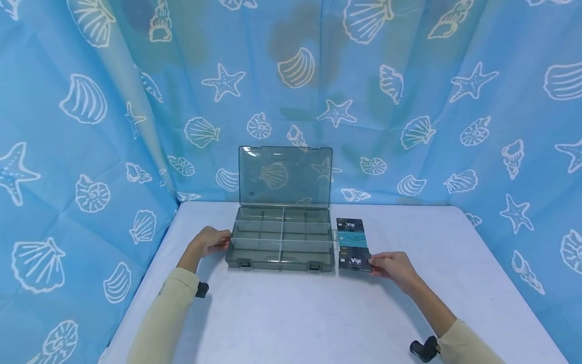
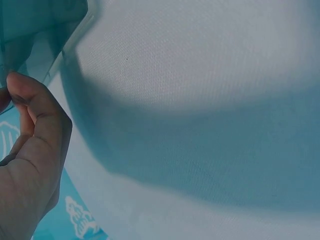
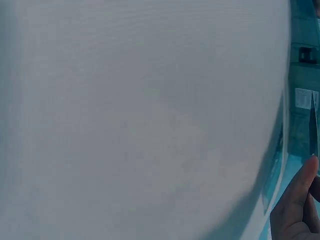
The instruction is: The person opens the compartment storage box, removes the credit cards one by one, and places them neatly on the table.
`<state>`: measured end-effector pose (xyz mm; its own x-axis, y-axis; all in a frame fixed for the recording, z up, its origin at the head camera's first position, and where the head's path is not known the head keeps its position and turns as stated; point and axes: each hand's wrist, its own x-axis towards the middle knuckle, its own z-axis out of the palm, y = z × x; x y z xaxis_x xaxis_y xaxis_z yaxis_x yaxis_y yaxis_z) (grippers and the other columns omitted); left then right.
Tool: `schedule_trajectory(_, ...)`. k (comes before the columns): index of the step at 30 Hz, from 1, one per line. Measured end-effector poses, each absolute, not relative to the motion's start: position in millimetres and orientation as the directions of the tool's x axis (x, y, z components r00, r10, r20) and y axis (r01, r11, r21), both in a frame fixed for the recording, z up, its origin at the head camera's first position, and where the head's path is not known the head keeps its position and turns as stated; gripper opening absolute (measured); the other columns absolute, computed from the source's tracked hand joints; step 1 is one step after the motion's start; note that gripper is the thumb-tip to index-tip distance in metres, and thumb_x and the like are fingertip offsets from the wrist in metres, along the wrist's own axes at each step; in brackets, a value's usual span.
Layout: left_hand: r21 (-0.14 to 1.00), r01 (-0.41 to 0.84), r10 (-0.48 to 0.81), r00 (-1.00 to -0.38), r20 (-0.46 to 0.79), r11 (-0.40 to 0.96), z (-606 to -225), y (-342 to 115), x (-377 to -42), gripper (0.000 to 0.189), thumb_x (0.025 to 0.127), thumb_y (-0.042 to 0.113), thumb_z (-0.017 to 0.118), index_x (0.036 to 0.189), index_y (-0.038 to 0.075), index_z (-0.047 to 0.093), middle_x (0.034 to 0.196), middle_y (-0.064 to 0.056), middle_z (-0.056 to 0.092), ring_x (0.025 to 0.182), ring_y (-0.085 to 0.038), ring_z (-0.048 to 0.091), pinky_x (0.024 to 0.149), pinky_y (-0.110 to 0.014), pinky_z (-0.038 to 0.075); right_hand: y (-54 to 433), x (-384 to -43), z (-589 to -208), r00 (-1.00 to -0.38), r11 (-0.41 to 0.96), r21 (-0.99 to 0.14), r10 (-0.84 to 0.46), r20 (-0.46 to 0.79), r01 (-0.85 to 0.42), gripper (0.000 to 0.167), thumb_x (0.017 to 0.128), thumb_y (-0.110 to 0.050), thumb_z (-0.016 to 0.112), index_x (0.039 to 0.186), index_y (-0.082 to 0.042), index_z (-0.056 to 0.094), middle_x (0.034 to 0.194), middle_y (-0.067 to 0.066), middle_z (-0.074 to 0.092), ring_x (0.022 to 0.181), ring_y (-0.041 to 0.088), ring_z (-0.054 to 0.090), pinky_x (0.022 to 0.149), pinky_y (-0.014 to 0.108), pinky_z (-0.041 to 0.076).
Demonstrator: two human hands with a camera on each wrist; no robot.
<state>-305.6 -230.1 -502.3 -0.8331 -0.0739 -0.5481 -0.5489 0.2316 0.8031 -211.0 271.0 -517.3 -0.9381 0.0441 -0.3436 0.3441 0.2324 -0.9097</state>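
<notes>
A grey see-through compartment box [image 1: 263, 265] stands on the white table with its lid [image 1: 295, 174] raised upright at the back. At the box's left side my left hand [image 1: 210, 240] grips the wall; thumb and fingertip meet at its edge in the left wrist view. My right hand [image 1: 396, 268] pinches the right edge of a black "Vip" card [image 1: 350, 263], right of the box's front corner. In the right wrist view the card [image 3: 313, 127] shows edge-on above the fingertips. Behind it lie another black card, a teal card [image 1: 352, 239] and a black "Vip" card [image 1: 350, 225] in a column.
Thin dividers [image 1: 282, 232] split the box into several compartments, and two latches [image 1: 314, 265] sit on its front. A blue curtain [image 1: 291, 101] with white shells and starfish hangs behind and beside the white table [image 1: 291, 313]. Black cameras [image 1: 425, 349] are worn on both wrists.
</notes>
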Motion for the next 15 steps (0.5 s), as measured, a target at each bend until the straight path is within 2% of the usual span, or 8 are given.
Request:
schedule_trajectory(8,0.806,-0.545,-0.067,-0.835,-0.545,0.233,-503.1,-232.1,-304.7,0.025,0.092,0.01,0.059,0.111,-0.006,0.056,0.085,-0.008,0.062,0.072,-0.014,0.062,0.07,-0.026,0.057,276.1,-207.3,-538.1,-0.931,0.447,-0.82,0.104,-0.35,0.359,0.03,0.086,-0.012,0.07,0.107,0.009,0.067,0.088,0.013,0.068,0.065,0.019,0.068,0.061,0.028,0.058)
schedule_trajectory(15,0.799,-0.557,-0.078,-0.828,-0.556,0.226,-501.4,-231.6,-305.4,0.027,0.093,0.011,0.059,0.114,-0.005,0.056,0.087,-0.008,0.062,0.073,-0.014,0.061,0.072,-0.026,0.056,271.1,-214.2,-537.3,-0.94,0.657,-0.68,0.146,-0.307,0.324,0.035,0.076,-0.023,0.084,0.095,0.003,0.071,0.073,0.008,0.066,0.055,0.016,0.064,0.052,0.023,0.052)
